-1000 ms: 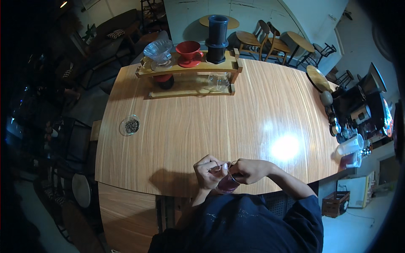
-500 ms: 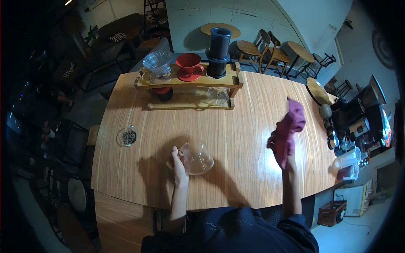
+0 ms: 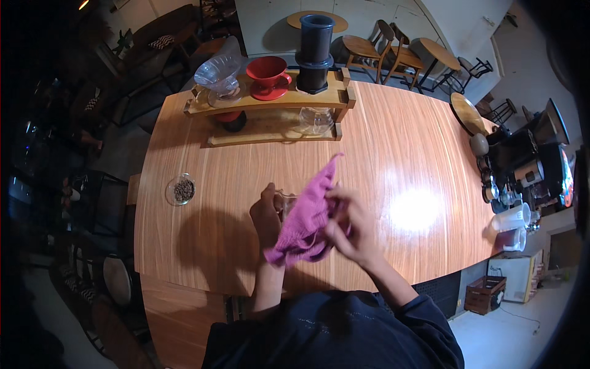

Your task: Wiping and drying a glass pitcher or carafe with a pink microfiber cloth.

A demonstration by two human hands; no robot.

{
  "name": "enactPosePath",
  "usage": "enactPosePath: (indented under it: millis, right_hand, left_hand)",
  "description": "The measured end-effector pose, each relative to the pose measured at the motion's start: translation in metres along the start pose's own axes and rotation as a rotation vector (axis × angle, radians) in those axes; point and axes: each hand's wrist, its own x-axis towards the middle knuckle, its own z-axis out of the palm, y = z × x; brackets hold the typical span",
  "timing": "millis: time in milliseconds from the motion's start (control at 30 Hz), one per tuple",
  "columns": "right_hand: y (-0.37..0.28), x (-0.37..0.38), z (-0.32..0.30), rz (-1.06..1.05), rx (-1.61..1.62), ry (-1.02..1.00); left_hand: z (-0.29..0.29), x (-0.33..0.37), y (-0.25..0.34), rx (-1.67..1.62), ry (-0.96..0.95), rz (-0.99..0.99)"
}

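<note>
My left hand (image 3: 265, 212) is closed around the clear glass carafe (image 3: 284, 202) above the near middle of the wooden table (image 3: 393, 141). Only the carafe's upper edge shows; a purple cloth (image 3: 305, 215) hides most of the rest. On the right side of the carafe, my right hand (image 3: 355, 227) grips the cloth, its fingers bent and slightly blurred. One corner of the cloth points up and away, while its lower end hangs over my left wrist. Whether the cloth touches the glass cannot be made out.
A small glass dish of dark beans (image 3: 182, 189) lies to the left. At the far edge stands a wooden rack (image 3: 270, 111) with a clear dripper (image 3: 218, 80), a red dripper (image 3: 268, 77) and a dark cylindrical brewer (image 3: 315, 52). Plastic cups (image 3: 511, 217) crowd the right edge.
My right hand has swung left with the cloth, from the table's right side to the carafe. The cloth now covers most of the carafe. My left hand still holds it, turned more upright.
</note>
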Motion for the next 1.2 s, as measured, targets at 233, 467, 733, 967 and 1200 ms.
enactPosePath:
  millis: [233,467,733,967,1200]
  right_hand:
    - [-0.049,0.004,0.022,-0.101,-0.122,-0.012]
    - [-0.075,0.025,0.001,0.266,0.155,-0.051]
    - [-0.091,-0.034,0.019,0.552,0.815,-0.008]
    - [-0.109,-0.02,0.012,0.209,0.303,-0.358]
    - [-0.126,-0.041,-0.001,0.192,-0.068,-0.384]
  left_hand:
    - [0.009,-0.04,0.052,-0.21,-0.141,-0.082]
    - [-0.031,-0.042,-0.023,0.09,-0.197,0.355]
    - [-0.038,-0.076,0.02,-0.501,-0.126,-0.068]
    - [-0.048,-0.118,0.039,-0.372,-0.166,0.179]
    - [-0.056,-0.117,0.024,-0.251,-0.163,0.365]
